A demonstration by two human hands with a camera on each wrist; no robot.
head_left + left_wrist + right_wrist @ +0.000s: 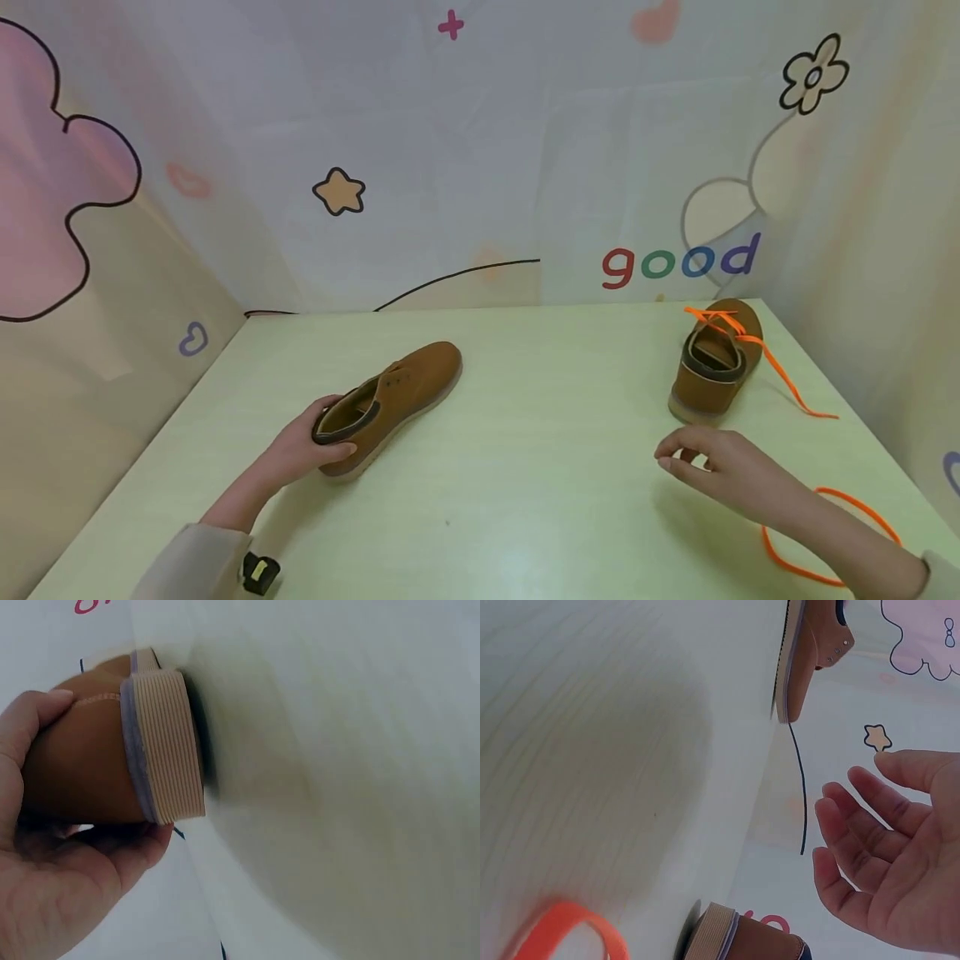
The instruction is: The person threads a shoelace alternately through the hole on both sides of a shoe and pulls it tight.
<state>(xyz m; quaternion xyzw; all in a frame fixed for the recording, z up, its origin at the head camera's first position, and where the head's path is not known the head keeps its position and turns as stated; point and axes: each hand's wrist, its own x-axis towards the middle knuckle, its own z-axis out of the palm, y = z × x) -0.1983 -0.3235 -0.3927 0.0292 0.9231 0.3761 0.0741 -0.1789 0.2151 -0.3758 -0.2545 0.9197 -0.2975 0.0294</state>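
Observation:
My left hand grips a brown shoe around its heel, thumb on one side and fingers on the other. This shoe has bare eyelets, and its toe points to the back right. In the left wrist view the ridged pale sole shows close over the table. My right hand hovers above the table with loosely bent fingers and holds nothing; the right wrist view shows its palm bare. Just beyond it stands a second brown shoe, heel toward me, with an orange lace threaded at its front and trailing right.
Another orange lace lies curled on the pale table, partly hidden under my right forearm. A printed curtain encloses the table at the back and both sides. A black band with a buckle sits by the left sleeve.

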